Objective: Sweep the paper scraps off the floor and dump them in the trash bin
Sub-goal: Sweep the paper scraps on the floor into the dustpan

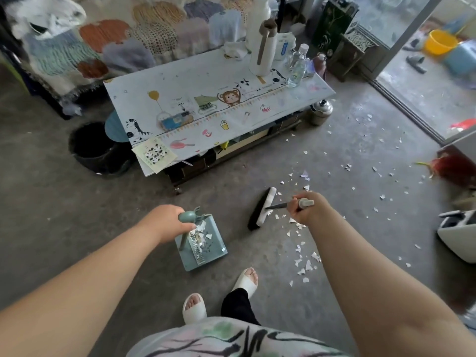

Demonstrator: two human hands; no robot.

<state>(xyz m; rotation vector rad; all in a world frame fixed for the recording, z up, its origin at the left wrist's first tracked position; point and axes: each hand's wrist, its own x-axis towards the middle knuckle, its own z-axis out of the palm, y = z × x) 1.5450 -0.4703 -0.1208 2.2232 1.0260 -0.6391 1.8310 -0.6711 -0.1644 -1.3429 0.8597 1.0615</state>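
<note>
I see table edge (231, 139) at 12 o'clock, floor (64, 215) open at 9. Broom (260, 208) head runs 1–7. Left hand (168, 219) grips dustpan (206, 256) handle, right hand (307, 208) grips broom.

From where I stand, nothing can really be read. The table cover (206, 81) has tiny words printed beside its cartoon animals, for one just above the monkey (229, 97), but they are too small and blurred to make out. The white packet (284, 46) behind the paper roll (262, 52) carries a blue label, equally unreadable. The dark green box (332, 24) shows gold drawing only.
</note>
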